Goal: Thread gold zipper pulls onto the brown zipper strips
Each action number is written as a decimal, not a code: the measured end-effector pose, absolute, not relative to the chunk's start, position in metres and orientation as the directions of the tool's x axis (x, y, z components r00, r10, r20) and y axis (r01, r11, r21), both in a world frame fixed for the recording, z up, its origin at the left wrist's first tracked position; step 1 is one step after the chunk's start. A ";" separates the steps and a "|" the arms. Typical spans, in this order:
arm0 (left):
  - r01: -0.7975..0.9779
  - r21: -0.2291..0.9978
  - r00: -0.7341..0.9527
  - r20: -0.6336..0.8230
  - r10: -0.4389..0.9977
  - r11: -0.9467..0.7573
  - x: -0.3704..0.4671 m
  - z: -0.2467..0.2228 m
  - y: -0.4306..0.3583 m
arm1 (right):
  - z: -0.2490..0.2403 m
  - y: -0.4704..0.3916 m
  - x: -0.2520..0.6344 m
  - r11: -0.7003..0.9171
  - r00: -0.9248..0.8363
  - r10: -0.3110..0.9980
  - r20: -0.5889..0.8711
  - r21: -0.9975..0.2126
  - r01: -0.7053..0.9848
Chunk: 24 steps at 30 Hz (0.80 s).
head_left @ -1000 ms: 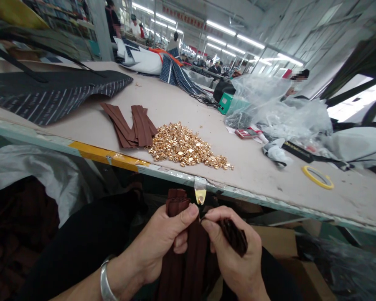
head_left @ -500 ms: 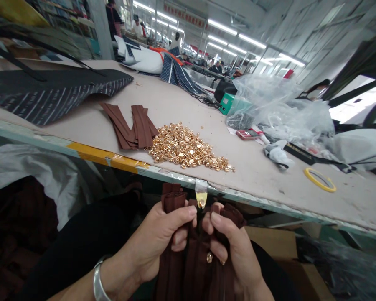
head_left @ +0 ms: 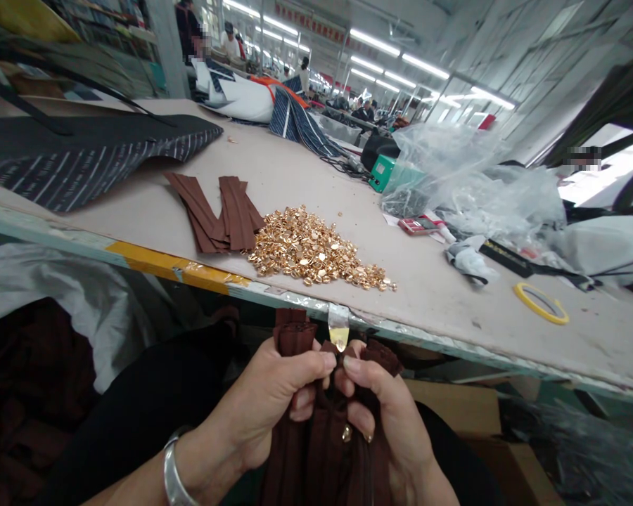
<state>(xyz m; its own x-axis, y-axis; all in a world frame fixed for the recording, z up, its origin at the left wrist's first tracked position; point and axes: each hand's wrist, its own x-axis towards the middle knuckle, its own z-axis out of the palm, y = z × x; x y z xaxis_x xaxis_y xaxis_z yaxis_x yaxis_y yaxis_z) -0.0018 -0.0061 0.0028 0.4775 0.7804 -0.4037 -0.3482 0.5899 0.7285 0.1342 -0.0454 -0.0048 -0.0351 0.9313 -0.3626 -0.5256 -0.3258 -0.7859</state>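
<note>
Below the table's front edge, my left hand (head_left: 274,400) and my right hand (head_left: 387,425) both grip a bundle of brown zipper strips (head_left: 321,457) that hangs over my lap. Thumbs and forefingers meet at the strips' top ends, right under a gold slider (head_left: 340,340) taped to the table edge. A small gold slider (head_left: 347,433) shows on one strip between my hands. A silver bangle (head_left: 173,472) circles my left wrist.
A heap of gold sliders (head_left: 316,249) lies on the beige table (head_left: 443,281) with loose brown strips (head_left: 219,211) to its left. Striped dark fabric (head_left: 84,158) lies far left; plastic bags (head_left: 469,183), a green box (head_left: 382,172) and a yellow tape ring (head_left: 541,302) to the right. People work far behind.
My right hand let its bunched strip end drop, rose to the taped slider and now grips the strip tops beside my left hand. A slider now shows on a strip.
</note>
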 end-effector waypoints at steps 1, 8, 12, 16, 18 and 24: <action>-0.345 0.730 0.481 -0.401 0.780 0.589 -0.001 0.003 -0.006 | -0.005 -0.045 0.134 -0.317 -0.036 0.935 -0.352 -0.786 -0.530; -0.342 0.731 0.487 -0.400 0.776 0.591 -0.001 0.001 -0.005 | -0.007 -0.043 0.133 -0.328 -0.031 0.929 -0.368 -0.783 -0.529; -0.361 0.732 0.474 -0.390 0.789 0.578 -0.001 0.001 -0.005 | -0.006 -0.044 0.132 -0.322 -0.003 0.924 -0.382 -0.776 -0.542; -0.368 0.751 0.453 -0.369 0.811 0.548 0.002 0.004 -0.004 | -0.004 -0.042 0.130 -0.301 0.014 0.931 -0.364 -0.789 -0.536; -0.363 0.768 0.437 -0.360 0.824 0.528 0.003 0.004 -0.004 | -0.004 -0.041 0.129 -0.286 0.021 0.936 -0.351 -0.793 -0.538; -0.356 0.807 0.382 -0.335 0.862 0.471 0.006 0.000 -0.006 | -0.008 -0.036 0.129 -0.230 0.052 0.952 -0.303 -0.815 -0.533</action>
